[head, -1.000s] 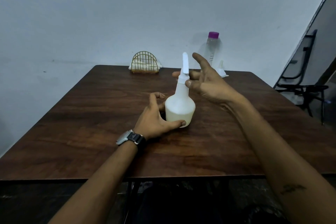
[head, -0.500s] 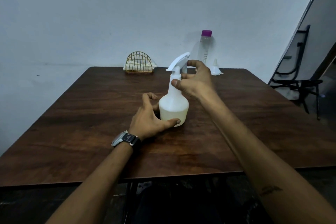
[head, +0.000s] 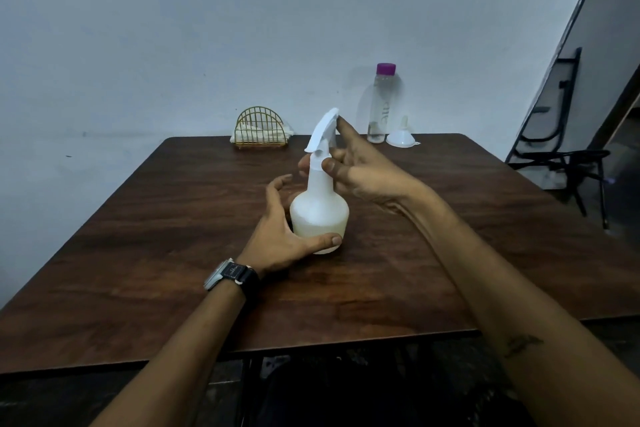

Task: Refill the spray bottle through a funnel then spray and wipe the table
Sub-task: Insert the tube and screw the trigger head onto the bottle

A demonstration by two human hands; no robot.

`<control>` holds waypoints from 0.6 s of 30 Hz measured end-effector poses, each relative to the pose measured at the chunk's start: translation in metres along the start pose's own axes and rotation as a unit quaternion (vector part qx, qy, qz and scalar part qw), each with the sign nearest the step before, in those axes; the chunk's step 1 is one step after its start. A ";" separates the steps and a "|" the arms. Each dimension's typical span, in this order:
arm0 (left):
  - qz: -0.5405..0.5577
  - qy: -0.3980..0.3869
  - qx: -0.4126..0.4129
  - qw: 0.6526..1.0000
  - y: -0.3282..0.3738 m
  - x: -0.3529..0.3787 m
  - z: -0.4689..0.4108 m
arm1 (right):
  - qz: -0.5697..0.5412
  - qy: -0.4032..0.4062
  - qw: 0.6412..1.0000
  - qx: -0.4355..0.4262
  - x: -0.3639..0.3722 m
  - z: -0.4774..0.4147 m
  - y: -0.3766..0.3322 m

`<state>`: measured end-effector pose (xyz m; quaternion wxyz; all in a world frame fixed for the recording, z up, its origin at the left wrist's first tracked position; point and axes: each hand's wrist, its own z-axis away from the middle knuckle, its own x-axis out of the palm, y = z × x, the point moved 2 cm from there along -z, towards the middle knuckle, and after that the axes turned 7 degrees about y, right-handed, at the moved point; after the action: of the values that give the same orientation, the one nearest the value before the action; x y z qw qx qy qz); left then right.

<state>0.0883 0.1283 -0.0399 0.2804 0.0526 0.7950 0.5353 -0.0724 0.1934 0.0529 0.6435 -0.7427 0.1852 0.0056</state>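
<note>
My left grip [head: 277, 239] clasps the spray bottle [head: 318, 208] at the middle of the surface [head: 173, 253]. My right grip [head: 360, 170] pinches its collar, sprayer not yet off. The funnel [head: 401, 139] waits at the far edge, so refilling, spraying and wiping all remain.

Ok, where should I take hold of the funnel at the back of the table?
Pinch the funnel by its narrow spout, coming from above: it sits wide mouth down with the spout pointing up. Approach from its right side, since the clear bottle stands close on its left.
</note>
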 end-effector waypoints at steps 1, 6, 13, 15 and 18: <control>-0.005 0.008 0.000 1.000 -0.001 0.000 0.000 | -0.006 -0.009 1.000 0.000 0.001 0.000 -0.002; -0.033 0.035 -0.005 0.999 0.001 0.002 -0.002 | -0.017 0.071 0.997 0.024 0.007 -0.009 0.004; -0.061 0.098 0.000 0.993 0.010 0.009 0.003 | 0.060 0.221 0.973 0.035 0.024 -0.005 0.004; -0.071 0.123 0.004 0.990 0.013 0.014 0.007 | 0.070 0.267 0.961 0.033 0.029 -0.001 0.004; -0.085 0.179 0.010 0.980 0.018 0.025 0.013 | 0.060 0.324 0.943 0.037 0.037 0.002 0.007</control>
<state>0.0700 0.1564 -0.0376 0.1774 -0.1087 0.8394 0.5021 -0.0391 0.1849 0.0370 0.5740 -0.6678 0.4279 -0.2036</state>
